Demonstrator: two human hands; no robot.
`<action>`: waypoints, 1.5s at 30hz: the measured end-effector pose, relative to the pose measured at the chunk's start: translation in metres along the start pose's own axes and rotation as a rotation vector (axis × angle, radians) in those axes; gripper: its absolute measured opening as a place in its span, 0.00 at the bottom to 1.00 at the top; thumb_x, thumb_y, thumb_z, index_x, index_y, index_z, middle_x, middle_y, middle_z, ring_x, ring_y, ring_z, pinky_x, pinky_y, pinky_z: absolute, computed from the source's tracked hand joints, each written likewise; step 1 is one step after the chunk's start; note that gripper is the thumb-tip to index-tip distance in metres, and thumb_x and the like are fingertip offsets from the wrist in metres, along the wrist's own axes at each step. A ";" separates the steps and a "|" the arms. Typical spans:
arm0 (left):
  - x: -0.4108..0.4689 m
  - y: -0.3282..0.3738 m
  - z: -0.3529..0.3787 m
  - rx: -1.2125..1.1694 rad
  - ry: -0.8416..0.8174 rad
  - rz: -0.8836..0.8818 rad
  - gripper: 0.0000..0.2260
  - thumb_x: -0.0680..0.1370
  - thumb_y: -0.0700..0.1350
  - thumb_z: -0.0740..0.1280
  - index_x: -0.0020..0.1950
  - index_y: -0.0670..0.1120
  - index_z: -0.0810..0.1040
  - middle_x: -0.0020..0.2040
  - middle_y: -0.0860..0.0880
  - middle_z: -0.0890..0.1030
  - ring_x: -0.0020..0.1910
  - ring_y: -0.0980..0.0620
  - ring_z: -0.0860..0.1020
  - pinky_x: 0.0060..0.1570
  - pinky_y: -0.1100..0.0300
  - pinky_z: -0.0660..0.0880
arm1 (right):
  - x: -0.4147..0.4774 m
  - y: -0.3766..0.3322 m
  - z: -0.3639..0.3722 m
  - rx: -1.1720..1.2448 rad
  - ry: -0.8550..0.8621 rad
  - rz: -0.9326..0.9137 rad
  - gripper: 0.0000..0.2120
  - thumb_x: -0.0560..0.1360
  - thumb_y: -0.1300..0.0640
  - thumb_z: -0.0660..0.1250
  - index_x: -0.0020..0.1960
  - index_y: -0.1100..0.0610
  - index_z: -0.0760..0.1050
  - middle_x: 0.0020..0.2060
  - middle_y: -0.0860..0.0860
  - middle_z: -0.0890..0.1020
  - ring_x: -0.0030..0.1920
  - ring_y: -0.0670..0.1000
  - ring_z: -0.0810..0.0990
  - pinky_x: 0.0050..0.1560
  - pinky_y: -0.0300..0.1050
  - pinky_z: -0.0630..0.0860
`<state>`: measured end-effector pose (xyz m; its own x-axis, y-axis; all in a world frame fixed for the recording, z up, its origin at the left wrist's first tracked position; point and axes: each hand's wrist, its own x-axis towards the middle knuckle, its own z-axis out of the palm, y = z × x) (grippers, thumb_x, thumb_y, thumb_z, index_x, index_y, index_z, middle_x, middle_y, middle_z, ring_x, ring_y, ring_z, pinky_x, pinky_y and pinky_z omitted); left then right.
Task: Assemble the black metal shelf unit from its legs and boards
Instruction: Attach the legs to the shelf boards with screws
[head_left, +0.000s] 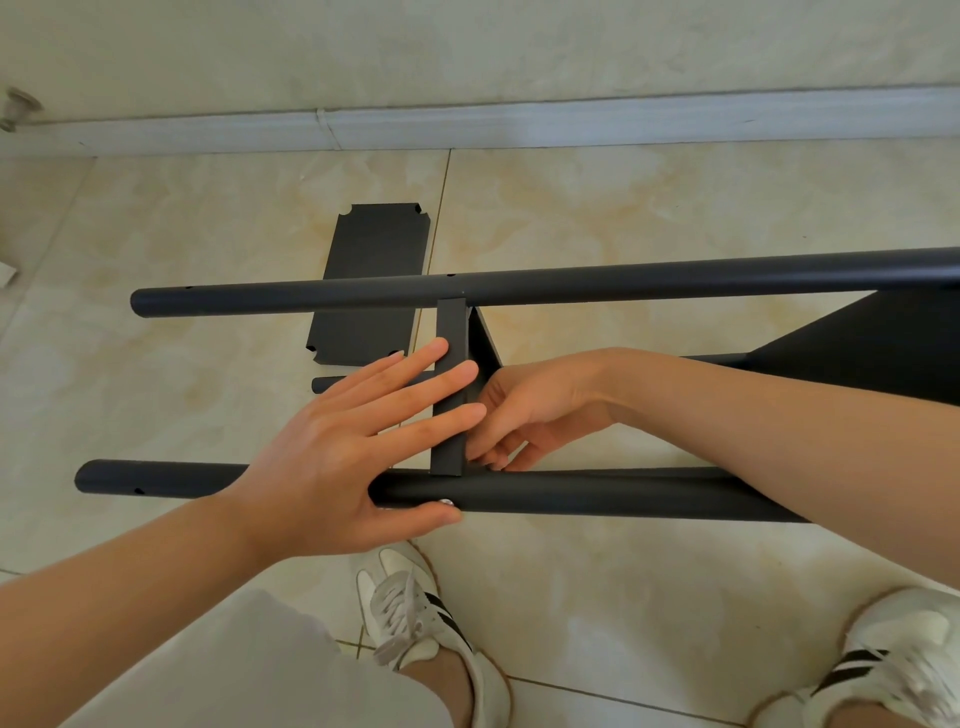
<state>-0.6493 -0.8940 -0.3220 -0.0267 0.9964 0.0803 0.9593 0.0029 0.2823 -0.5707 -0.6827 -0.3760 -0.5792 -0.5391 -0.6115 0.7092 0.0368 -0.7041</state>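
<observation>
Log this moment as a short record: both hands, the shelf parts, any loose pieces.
left hand: fingers straight, pressing the edge of the upright board; thumb by a silver screw on the near leg
right hand: behind that board, fingers curled at its near corner; grip unclear
frame: upright board spans near leg and far leg
loose: spare board flat on the floor

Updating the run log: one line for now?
step: fixing board to near leg; left hand: flat on board; right hand: behind board, grasp unclear; spare board: on floor
</observation>
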 end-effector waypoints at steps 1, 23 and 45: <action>0.000 0.000 0.000 0.000 0.000 0.000 0.30 0.76 0.61 0.69 0.73 0.48 0.71 0.76 0.46 0.68 0.79 0.45 0.61 0.77 0.49 0.60 | -0.001 0.000 0.000 -0.005 -0.003 0.003 0.12 0.77 0.58 0.69 0.36 0.53 0.83 0.33 0.50 0.80 0.40 0.48 0.77 0.51 0.43 0.77; 0.001 -0.002 0.001 -0.004 0.001 0.009 0.30 0.76 0.61 0.69 0.73 0.48 0.71 0.77 0.46 0.68 0.79 0.45 0.60 0.78 0.50 0.60 | -0.002 0.000 0.002 0.020 0.018 0.057 0.07 0.77 0.58 0.69 0.40 0.56 0.82 0.34 0.51 0.78 0.38 0.48 0.75 0.42 0.42 0.72; 0.000 -0.003 0.002 -0.004 0.001 0.018 0.30 0.76 0.61 0.69 0.74 0.48 0.71 0.77 0.46 0.68 0.79 0.44 0.61 0.76 0.46 0.62 | 0.003 0.000 0.005 -0.009 0.033 0.057 0.06 0.77 0.58 0.68 0.42 0.57 0.80 0.34 0.52 0.78 0.43 0.52 0.75 0.55 0.53 0.79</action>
<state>-0.6517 -0.8942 -0.3248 -0.0101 0.9962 0.0866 0.9584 -0.0151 0.2849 -0.5705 -0.6885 -0.3759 -0.5505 -0.5082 -0.6623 0.7379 0.0749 -0.6708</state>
